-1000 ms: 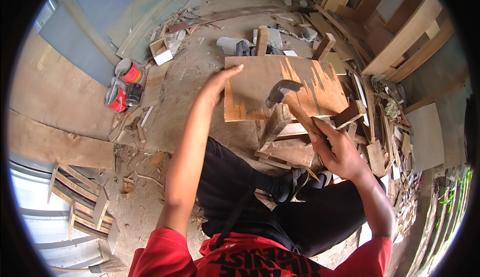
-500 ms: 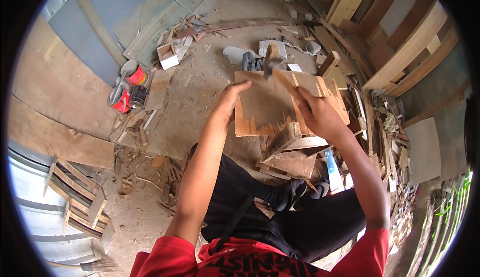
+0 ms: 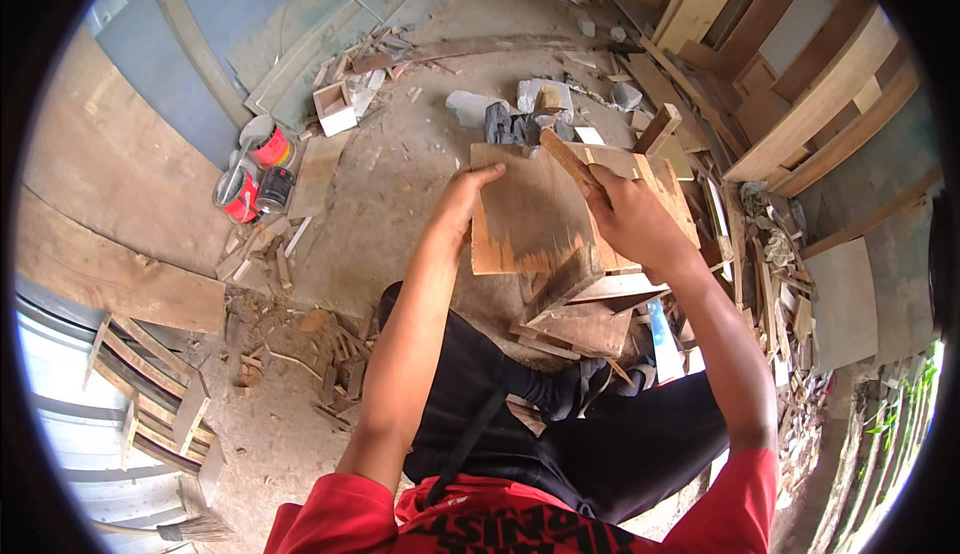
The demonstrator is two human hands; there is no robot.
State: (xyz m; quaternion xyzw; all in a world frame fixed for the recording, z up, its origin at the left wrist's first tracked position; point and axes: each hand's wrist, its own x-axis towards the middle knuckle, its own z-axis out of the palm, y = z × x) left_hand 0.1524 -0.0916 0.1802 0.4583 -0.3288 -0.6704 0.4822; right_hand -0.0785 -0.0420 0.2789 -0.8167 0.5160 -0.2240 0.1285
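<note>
A person in a red shirt (image 3: 340, 514) and black trousers (image 3: 640, 444) bends over a wooden board (image 3: 525, 204) in a workshop strewn with scrap, as I look on. The board lies across a wooden frame (image 3: 565, 289), in front of the worker's legs. The left hand (image 3: 462, 199) grips the board's left edge, thumb on top, the other fingers mostly hidden from me. The right hand (image 3: 632, 216) is clenched around the wooden handle of a hammer (image 3: 570, 162), held over the board and angled toward its far edge; I cannot clearly make out the head. Just beyond sit a black plastic bag (image 3: 505, 126) and a pale block (image 3: 470, 109). To the worker's left, a red paint can (image 3: 236, 196) stands beside a black can (image 3: 275, 190); farther off lies a small open box (image 3: 335, 109).
</note>
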